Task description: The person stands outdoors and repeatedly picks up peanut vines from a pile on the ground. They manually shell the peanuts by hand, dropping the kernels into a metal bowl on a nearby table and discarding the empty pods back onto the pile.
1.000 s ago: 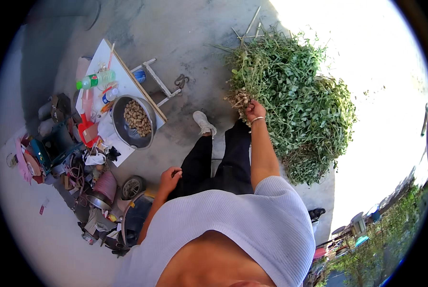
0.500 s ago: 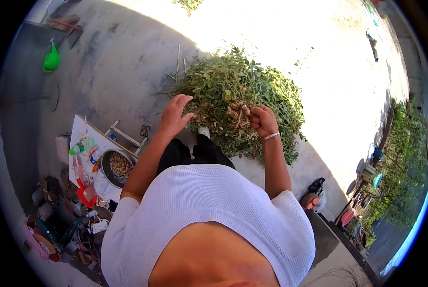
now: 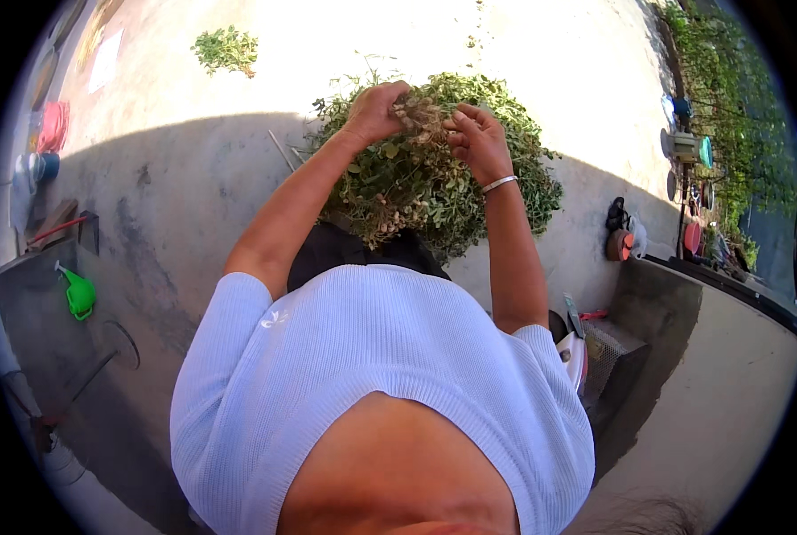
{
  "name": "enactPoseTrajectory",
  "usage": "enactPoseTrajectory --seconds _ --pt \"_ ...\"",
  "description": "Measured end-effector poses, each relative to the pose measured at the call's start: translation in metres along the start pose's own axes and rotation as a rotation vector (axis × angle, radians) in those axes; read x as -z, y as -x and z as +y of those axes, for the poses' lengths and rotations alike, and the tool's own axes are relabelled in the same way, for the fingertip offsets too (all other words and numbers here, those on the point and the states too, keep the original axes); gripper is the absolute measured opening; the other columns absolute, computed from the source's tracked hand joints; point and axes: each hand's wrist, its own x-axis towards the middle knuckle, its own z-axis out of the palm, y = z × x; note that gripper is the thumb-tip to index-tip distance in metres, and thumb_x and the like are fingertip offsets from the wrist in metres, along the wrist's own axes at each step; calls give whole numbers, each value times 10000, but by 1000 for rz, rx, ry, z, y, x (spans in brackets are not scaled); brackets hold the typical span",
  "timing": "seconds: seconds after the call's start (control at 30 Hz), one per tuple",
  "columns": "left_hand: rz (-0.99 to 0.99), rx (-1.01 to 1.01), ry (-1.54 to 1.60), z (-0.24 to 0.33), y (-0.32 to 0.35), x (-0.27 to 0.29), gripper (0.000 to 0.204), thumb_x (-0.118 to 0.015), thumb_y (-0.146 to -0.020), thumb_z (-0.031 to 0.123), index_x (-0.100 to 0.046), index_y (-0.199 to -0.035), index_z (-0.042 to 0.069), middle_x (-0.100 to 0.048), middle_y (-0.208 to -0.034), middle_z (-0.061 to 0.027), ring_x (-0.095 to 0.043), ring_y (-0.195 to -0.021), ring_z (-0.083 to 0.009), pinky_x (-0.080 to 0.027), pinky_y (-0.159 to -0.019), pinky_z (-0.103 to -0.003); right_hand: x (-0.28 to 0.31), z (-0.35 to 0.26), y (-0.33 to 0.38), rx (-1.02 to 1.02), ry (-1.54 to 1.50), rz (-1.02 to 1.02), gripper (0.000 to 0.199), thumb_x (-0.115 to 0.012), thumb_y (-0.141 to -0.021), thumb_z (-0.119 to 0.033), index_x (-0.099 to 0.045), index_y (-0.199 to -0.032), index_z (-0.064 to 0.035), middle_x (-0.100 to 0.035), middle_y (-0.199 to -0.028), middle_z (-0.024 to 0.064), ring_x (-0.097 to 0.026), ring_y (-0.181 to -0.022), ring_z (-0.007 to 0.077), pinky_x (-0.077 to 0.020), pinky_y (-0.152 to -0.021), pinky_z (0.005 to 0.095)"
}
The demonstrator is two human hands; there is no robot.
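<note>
A large heap of green peanut plants (image 3: 514, 192) lies on the ground in front of me. My left hand (image 3: 378, 111) is closed around a peanut plant, held up over the heap. Its pale brown clump of roots and pods (image 3: 423, 120) hangs between my two hands. On the right side of that clump is my right hand (image 3: 480, 147), a silver bracelet on its wrist. Its fingers are curled in a pinch against the pods; what lies between the fingertips is too small to make out. More pods (image 3: 381, 218) show at the heap's near side.
A small separate pile of plants (image 3: 225, 50) lies in the sunlit far left. On the left stand a green watering can (image 3: 79, 294) and a red-handled dustpan (image 3: 60, 230). Dark shoes (image 3: 616, 214) and a reddish-brown round object (image 3: 620, 244) sit to the right, near a low wall (image 3: 728, 357).
My view has swung left-to-right, so the table with the bowl of peanuts is out of sight. My left hand, open before, has taken hold of the plant; both hands are now farther forward.
</note>
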Motion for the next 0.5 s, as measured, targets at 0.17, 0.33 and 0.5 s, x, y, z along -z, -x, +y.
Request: enactPoseTrajectory --seconds 0.17,0.33,0.5 --pt "143 312 547 -59 -17 38 540 -674 -642 -36 -499 -1149 22 -598 -1031 -121 -574 -939 -191 -462 -803 -295 15 68 30 37 125 308 360 -644 -795 -172 -534 -1080 19 -618 -825 86 -589 -650 109 -480 -503 221" --pt "170 424 1146 -52 -4 75 552 -592 -676 -134 -456 -1183 37 -583 -1062 -95 -569 -967 -191 -483 -784 -298 -20 150 53 52 724 373 650 -757 -648 -334 -511 -1142 10 -588 -961 176 -585 -852 269 -492 -727 369" --pt "185 547 1250 -12 15 104 306 -567 -775 -55 -546 -1069 25 -606 -991 -96 -596 -928 -170 -540 -643 -292 -27 208 13 165 348 500 850 -796 -609 -332 -345 -1299 -122 -508 -1106 180 -540 -929 293 -462 -779 380"
